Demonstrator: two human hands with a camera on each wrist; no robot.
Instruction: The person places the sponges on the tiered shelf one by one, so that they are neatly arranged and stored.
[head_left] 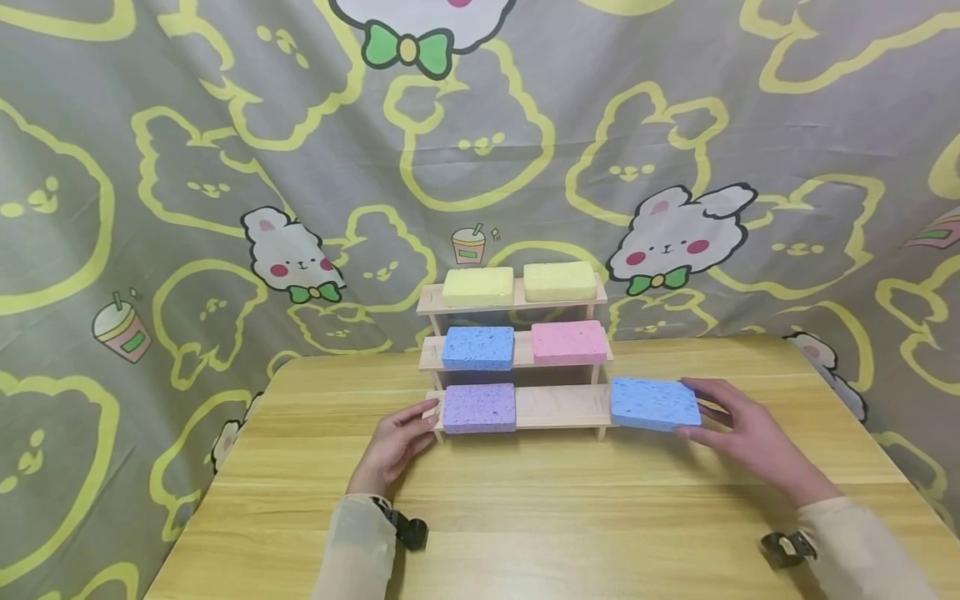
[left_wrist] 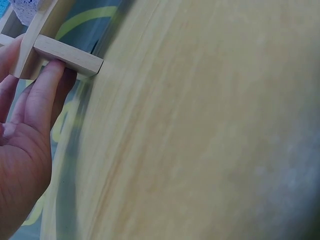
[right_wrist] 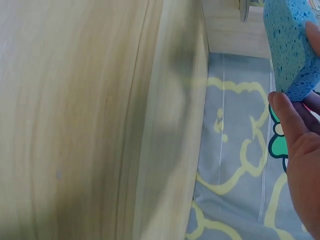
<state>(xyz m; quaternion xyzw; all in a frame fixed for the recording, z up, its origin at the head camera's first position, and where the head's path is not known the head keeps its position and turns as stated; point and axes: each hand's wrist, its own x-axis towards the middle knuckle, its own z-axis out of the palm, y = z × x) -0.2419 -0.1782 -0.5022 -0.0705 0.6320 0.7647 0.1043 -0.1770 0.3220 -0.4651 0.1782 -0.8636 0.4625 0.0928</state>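
A three-step wooden rack [head_left: 558,406] bears several sponges. Its lowest step has a purple sponge [head_left: 480,408] on the left and bare wood to the right. My left hand [head_left: 397,439] grips the left end of that step; in the left wrist view, fingers [left_wrist: 44,95] lie beneath the board. Just past the step's right end, my right hand [head_left: 738,429] holds a light blue sponge [head_left: 655,404] by its right edge, between thumb and fingers. The right wrist view shows this sponge [right_wrist: 287,47] only partly.
On the middle step sit a blue sponge [head_left: 478,347] and a pink sponge [head_left: 569,342]. Two yellow sponges, one left [head_left: 478,287] and one right [head_left: 559,282], lie on the top step. Behind the wooden table [head_left: 525,517] hangs a patterned grey curtain [head_left: 480,167].
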